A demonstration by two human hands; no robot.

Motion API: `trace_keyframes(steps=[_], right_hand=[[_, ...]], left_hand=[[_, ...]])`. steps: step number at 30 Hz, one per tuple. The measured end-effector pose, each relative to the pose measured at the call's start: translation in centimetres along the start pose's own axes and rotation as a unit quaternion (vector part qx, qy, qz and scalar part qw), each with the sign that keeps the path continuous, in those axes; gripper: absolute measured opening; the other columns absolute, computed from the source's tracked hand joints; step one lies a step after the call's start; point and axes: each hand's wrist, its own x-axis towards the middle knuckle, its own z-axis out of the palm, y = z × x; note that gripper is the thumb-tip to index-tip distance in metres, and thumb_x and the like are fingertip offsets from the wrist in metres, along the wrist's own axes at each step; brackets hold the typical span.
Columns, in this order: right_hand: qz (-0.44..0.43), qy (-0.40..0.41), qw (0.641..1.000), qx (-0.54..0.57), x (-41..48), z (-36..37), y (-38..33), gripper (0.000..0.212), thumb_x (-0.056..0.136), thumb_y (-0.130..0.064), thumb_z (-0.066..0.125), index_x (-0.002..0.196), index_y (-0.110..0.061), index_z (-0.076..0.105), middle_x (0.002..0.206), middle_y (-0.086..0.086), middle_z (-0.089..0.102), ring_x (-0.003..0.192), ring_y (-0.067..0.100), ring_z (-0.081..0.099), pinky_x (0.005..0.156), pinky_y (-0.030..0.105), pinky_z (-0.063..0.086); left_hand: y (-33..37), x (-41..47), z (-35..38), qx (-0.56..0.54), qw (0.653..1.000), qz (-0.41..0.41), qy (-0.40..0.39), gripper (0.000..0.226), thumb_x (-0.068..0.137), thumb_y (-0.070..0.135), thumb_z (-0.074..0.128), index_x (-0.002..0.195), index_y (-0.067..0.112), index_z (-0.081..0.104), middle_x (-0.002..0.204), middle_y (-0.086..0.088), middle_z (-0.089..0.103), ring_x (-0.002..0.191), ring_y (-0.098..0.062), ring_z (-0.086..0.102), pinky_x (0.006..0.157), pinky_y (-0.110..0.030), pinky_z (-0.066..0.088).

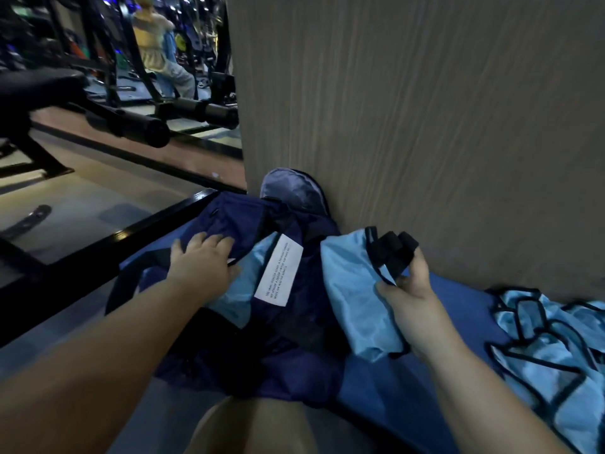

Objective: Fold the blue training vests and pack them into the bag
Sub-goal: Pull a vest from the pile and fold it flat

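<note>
A dark navy bag [294, 322] lies open on a blue mat [409, 388], with a white label [278, 270] showing inside it. My left hand [199, 260] rests on the bag's left flap, fingers curled over the dark fabric edge. A light blue vest lies inside the bag under that hand. My right hand [409, 286] grips a folded light blue vest [360, 296] with black trim, held just right of the bag's opening. Several more light blue vests [553, 342] lie in a loose heap at the far right.
A tall grey-brown panel [425, 126] stands right behind the bag. Black gym machine frames and padded rollers [137, 126] fill the left. A black rail [98, 250] borders the mat on the left. A person stands far back. My knee [262, 427] shows at the bottom.
</note>
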Motion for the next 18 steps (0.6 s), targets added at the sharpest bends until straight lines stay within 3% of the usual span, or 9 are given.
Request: trace_keyframes(steps=[2, 6, 9, 11, 14, 18], right_hand=[[-0.008, -0.005, 1.0, 0.017, 0.8, 2.6, -0.7, 0.071, 0.096, -0.005, 0.053, 0.139, -0.057, 0.029, 0.119, -0.013, 0.066, 0.108, 0.014, 0.065, 0.095, 0.042, 0.052], [-0.028, -0.011, 1.0, 0.008, 2.7, 7.5, -2.0, 0.065, 0.099, -0.012, 0.051, 0.144, -0.05, 0.022, 0.129, -0.019, 0.055, 0.112, -0.002, 0.055, 0.102, 0.03, 0.044], [-0.036, -0.013, 0.999, -0.017, 3.9, 10.9, -2.4, 0.068, 0.099, -0.016, 0.052, 0.151, -0.041, 0.016, 0.136, -0.014, 0.05, 0.12, 0.006, 0.05, 0.106, 0.03, 0.039], [-0.02, -0.035, 0.998, -0.045, 4.3, 12.8, -2.2, 0.069, 0.099, -0.017, 0.052, 0.152, -0.037, 0.012, 0.128, -0.014, 0.052, 0.106, 0.005, 0.053, 0.093, 0.021, 0.043], [0.01, -0.072, 0.994, -0.081, 4.2, 14.5, -1.5, 0.071, 0.099, -0.016, 0.053, 0.152, -0.035, 0.009, 0.098, -0.022, 0.052, 0.077, -0.003, 0.052, 0.06, 0.005, 0.04], [0.019, -0.054, 0.993, -0.106, 4.5, 15.2, -0.6, 0.069, 0.097, -0.018, 0.057, 0.15, -0.033, 0.016, 0.091, -0.023, 0.052, 0.072, -0.001, 0.054, 0.055, 0.006, 0.041]], left_hand=[[-0.7, 0.1, 0.5, -0.011, 1.0, 0.009, -0.002, 0.061, 0.097, 0.055, 0.04, 0.15, 0.028, 0.027, 0.157, 0.006, 0.028, 0.146, -0.022, 0.017, 0.117, -0.052, 0.012], [-1.3, 0.2, 1.0, -0.03, 0.999, 0.024, 0.035, 0.058, 0.094, 0.055, 0.045, 0.144, 0.028, 0.036, 0.15, 0.005, 0.039, 0.14, -0.02, 0.029, 0.113, -0.047, 0.019], [-1.6, 0.4, 0.9, -0.054, 0.995, 0.037, 0.074, 0.047, 0.089, 0.055, 0.054, 0.125, 0.025, 0.051, 0.133, 0.003, 0.051, 0.128, -0.023, 0.041, 0.106, -0.047, 0.026], [-1.8, 0.6, 1.0, -0.059, 0.994, 0.037, 0.084, 0.039, 0.089, 0.054, 0.054, 0.115, 0.026, 0.054, 0.125, 0.003, 0.052, 0.122, -0.024, 0.044, 0.101, -0.045, 0.029], [-2.0, 0.8, 1.1, -0.075, 0.993, 0.034, 0.088, 0.028, 0.092, 0.047, 0.052, 0.107, 0.024, 0.059, 0.121, 0.002, 0.051, 0.119, -0.025, 0.045, 0.098, -0.044, 0.03], [-2.3, 1.3, 1.2, -0.123, 0.987, 0.018, 0.101, 0.023, 0.095, 0.035, 0.051, 0.1, 0.016, 0.063, 0.114, -0.002, 0.053, 0.113, -0.028, 0.047, 0.092, -0.043, 0.036]])
